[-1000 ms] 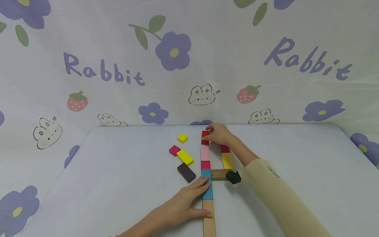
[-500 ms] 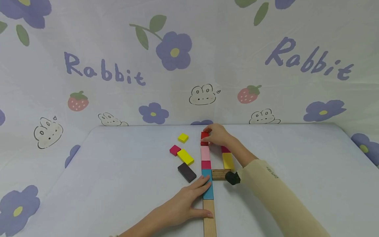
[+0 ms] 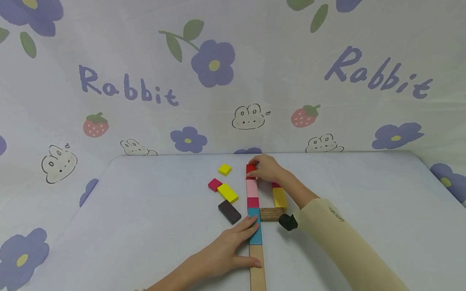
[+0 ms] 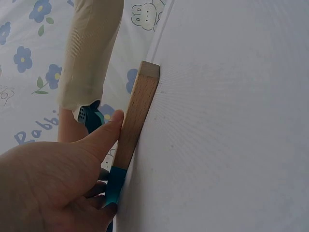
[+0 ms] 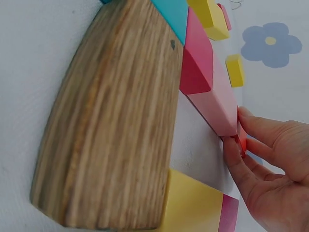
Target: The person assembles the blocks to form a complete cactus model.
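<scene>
A red block (image 3: 250, 171) stands at the far end of a straight row of blocks. My right hand (image 3: 268, 168) pinches it between thumb and fingers, right at the end of a pink block (image 3: 252, 188). Nearer in the row come a crimson block (image 3: 253, 202), a blue block (image 3: 255, 234) and a plain wood block (image 3: 257, 275). My left hand (image 3: 227, 249) lies along the row's left side, fingers extended onto the blue block and thumb on the plain wood block. In the left wrist view, the thumb touches the wood block (image 4: 137, 116) and the fingers reach the blue block (image 4: 115, 186).
A brown wood block (image 3: 271, 214) juts right from the blue block, with a yellow-orange block (image 3: 279, 197) and a crimson block (image 3: 276, 184) beyond it. Left of the row lie a dark block (image 3: 229, 211), a yellow block (image 3: 227, 192), a small crimson block (image 3: 214, 184) and a small yellow block (image 3: 225, 169).
My right hand has brought the red block slightly left and toward me, closing the gap to the pink block. The left hand has stayed in place.
</scene>
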The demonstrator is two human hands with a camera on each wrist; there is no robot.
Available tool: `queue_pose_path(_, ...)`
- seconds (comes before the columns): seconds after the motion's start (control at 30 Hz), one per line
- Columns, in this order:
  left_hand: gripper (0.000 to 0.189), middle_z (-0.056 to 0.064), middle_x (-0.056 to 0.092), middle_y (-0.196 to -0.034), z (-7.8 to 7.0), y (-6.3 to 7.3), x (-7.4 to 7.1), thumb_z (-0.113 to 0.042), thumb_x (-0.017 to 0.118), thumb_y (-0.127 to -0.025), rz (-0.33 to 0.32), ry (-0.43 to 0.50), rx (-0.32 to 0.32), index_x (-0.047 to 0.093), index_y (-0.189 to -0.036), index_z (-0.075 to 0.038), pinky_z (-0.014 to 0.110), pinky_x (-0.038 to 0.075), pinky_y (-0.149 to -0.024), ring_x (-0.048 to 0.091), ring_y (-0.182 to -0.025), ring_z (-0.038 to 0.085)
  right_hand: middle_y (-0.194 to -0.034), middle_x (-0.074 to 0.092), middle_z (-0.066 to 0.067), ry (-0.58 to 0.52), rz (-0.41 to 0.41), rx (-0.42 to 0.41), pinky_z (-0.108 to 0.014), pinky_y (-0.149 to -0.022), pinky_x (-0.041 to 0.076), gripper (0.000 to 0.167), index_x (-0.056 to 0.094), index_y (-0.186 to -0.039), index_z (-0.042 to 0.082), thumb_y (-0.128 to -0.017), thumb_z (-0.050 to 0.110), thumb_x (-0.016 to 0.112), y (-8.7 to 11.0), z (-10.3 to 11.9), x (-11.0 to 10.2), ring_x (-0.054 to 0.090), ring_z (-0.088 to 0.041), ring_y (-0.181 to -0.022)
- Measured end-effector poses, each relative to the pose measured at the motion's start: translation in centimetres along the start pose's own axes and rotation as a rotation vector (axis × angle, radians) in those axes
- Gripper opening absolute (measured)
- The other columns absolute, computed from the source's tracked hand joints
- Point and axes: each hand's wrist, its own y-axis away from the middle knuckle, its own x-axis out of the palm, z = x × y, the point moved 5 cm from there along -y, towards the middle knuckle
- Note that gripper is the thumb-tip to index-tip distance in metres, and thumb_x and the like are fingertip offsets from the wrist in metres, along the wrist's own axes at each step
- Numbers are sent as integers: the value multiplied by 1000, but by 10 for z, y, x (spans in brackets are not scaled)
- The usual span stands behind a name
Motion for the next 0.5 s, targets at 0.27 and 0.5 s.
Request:
queue_pose_path(0.27, 87, 0, 23, -176, 0, 0, -1, -45, 78, -95, -6, 5, 15, 39, -163, -7, 42, 34, -125, 19, -163, 24, -141, 62, -23, 10, -3, -6, -44, -107, 55, 49, 61, -141, -4, -100, 19, 74, 1, 1, 1, 57, -34, -121)
queue_pose_path(0.5, 87, 0, 24, -176, -1, 0, -2, -46, 78, -95, -4, 8, 9, 39, -163, -8, 41, 35, -124, 19, -163, 23, -142, 62, -23, 16, -5, -11, -44, -108, 55, 49, 61, -141, -4, -100, 18, 74, 0, 1, 1, 57, -35, -123)
